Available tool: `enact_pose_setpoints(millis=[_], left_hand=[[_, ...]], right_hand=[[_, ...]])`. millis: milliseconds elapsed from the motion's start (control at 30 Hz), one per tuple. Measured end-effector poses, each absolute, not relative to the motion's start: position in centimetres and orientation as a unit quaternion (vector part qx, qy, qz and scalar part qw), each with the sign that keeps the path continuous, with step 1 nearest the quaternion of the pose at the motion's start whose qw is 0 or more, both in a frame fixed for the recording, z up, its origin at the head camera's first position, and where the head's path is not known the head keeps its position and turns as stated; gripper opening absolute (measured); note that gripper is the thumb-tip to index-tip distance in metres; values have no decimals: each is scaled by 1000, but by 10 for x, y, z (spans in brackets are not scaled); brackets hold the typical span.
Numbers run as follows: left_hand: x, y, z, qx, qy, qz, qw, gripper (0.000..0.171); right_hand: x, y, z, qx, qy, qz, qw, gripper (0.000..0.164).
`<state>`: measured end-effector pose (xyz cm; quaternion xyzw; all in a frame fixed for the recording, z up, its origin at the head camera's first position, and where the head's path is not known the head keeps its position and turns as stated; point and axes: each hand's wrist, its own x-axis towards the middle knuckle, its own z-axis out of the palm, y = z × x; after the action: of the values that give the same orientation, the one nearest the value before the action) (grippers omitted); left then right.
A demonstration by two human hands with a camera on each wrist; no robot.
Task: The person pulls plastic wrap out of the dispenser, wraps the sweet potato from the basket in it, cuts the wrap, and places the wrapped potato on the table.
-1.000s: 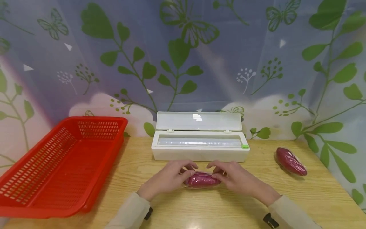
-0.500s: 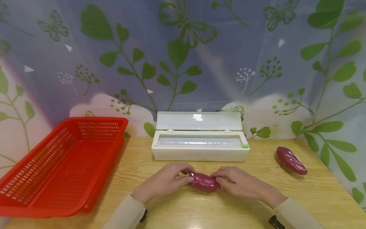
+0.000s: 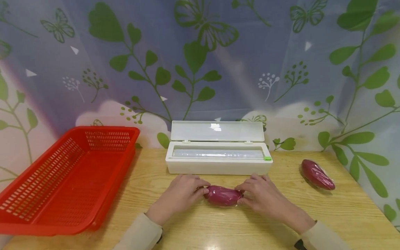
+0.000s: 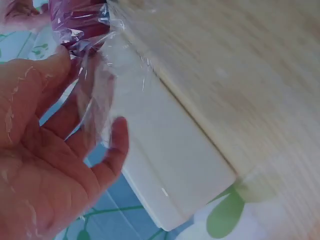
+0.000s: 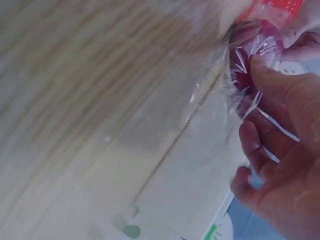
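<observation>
A reddish-purple sweet potato (image 3: 223, 196), shiny with cling film, lies crosswise between my hands in the head view. At its left end my left hand (image 3: 184, 192) pinches with thumb and fingers. My right hand (image 3: 264, 194) pinches the opposite end the same way. Loose clear cling film (image 4: 102, 95) trails past the left fingers in the left wrist view. In the right wrist view more film (image 5: 220, 100) spreads out from the right end, beside the thumb. The remaining left fingers are spread loosely behind the film.
Behind the hands stands a white cling film dispenser (image 3: 218, 167), lid up, its roll (image 3: 218, 153) showing. A second film-wrapped sweet potato (image 3: 317, 174) lies at the right of the wooden table (image 3: 200, 225). A red basket (image 3: 103, 205) stands on the left.
The sweet potato has turned in my hands, and both hands have moved outward to its ends. The right hand has shifted slightly right. Basket, dispenser and second sweet potato stay put.
</observation>
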<state>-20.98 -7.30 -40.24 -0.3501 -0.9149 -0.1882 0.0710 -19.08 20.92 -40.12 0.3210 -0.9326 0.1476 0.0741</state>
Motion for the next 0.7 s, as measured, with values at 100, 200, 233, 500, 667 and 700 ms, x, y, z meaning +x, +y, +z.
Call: enact_pose_setpoints(millis=[100,200,233,500,667,700], left_hand=[[-208,-71,-400,-338,-924,-146,101,17],[-207,-70,-400,-325,-930,-147,86,16],[-207,-70,-400,-322,-931,-156,74,16],[-212,-71,-401,-307,-902,-294,-74,26],[-213,-71,-400,-267,-890,-347,-125,32],[-213,-71,-400,-260,-889,-354,-129,33]], right_hand=[[-192,207,-400,316,-930,185,42,27],[-194,206,-400,304,-923,235,0,27],[-194,206,-400,299,-921,250,-12,26],[-197,206,-402,260,-899,342,-88,31],[-197,202,-404,216,-902,361,-100,41],[-197,201,-404,213,-902,363,-98,40]])
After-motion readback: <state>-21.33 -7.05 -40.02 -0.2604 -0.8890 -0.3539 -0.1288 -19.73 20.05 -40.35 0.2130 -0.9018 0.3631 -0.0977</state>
